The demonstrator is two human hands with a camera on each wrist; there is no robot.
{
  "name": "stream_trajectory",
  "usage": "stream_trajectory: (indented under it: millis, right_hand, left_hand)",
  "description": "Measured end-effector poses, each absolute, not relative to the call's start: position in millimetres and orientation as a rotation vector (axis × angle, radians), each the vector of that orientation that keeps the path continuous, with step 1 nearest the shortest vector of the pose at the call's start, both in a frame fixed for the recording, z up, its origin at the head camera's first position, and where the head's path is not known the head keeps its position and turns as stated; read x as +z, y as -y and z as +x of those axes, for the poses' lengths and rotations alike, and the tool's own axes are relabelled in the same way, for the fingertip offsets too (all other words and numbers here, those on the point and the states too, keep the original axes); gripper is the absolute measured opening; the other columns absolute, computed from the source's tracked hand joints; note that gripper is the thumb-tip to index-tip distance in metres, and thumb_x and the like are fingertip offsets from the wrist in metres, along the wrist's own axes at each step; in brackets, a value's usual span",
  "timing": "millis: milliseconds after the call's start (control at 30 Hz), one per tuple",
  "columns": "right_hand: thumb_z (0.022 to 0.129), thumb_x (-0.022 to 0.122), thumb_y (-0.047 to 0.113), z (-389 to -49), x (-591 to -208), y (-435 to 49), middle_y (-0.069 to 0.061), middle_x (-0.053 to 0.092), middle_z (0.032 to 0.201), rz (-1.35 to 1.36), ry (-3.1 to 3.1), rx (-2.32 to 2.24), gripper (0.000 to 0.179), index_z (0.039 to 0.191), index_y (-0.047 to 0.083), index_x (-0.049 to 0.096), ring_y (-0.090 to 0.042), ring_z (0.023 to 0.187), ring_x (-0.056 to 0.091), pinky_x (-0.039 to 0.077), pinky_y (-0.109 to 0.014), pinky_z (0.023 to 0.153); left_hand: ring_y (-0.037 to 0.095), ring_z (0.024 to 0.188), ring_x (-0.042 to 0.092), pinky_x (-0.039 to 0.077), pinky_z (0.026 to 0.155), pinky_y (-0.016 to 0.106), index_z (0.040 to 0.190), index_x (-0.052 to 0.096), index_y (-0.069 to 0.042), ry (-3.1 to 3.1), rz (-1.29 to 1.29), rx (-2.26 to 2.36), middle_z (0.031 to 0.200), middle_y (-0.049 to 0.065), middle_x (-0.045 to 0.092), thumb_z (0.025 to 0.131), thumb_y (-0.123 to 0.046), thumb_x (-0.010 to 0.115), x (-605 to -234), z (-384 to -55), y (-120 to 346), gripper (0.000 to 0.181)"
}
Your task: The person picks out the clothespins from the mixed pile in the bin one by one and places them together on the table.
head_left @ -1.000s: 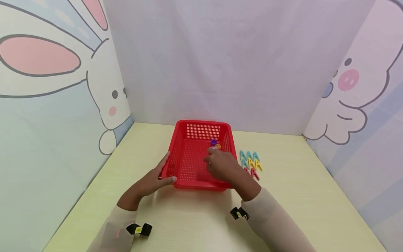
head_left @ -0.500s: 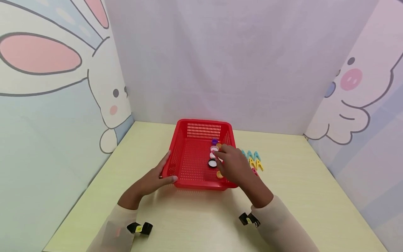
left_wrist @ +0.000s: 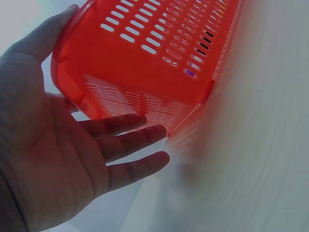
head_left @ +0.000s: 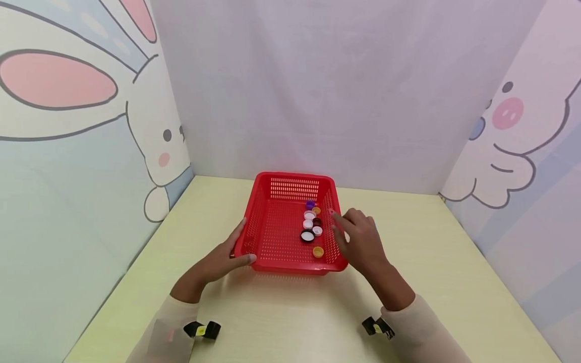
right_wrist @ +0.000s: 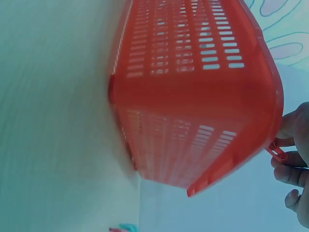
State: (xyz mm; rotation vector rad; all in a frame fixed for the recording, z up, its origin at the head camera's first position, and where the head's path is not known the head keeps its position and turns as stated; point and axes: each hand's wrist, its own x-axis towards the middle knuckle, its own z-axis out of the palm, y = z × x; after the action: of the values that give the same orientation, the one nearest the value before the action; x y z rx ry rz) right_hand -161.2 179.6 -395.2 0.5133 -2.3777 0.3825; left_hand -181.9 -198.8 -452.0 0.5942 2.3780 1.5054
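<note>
A red plastic basket point(head_left: 281, 264) stands on the table with several small bottle caps in its right half. Among them are a black-rimmed cap point(head_left: 307, 236), a yellow cap point(head_left: 318, 251) and a purple cap point(head_left: 310, 204). My left hand point(head_left: 220, 259) holds the basket's near left corner, thumb over the front rim; the left wrist view shows three fingers extended outside the wall. Over the right rim, my right hand point(head_left: 363, 239) pinches a small red clothespin point(right_wrist: 277, 153) between its fingertips. Its body is partly hidden by the fingers.
Other clothespins point(right_wrist: 126, 227) lie on the table right of the basket, mostly hidden behind my right hand in the head view. A pale cloth wall point(head_left: 317, 101) stands behind the table point(head_left: 445, 262), with cartoon-printed walls at both sides.
My right hand has moved rightward from inside the basket to its right rim. More caps now show where it was, and the clothespins outside have become covered. My left hand stays put.
</note>
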Motion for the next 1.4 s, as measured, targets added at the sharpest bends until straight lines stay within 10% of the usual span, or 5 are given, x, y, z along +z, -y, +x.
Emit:
stream_trajectory:
  millis: [1400]
  right_hand:
    - [0.099,0.080,0.014,-156,-424,-281,-0.019,0.068,0.093,-0.199,2.936,0.715,0.036,0.129,-0.006,0.076,-0.026,0.076,0.055,0.044,-0.032,0.059]
  left_hand:
    - [0.047,0.149,0.046,0.067,0.097,0.048,0.177,0.000,-0.027,-2.365,0.597,1.516,0.167,0.021,0.037,0.089,-0.040,0.088,-454,-184,199,0.125]
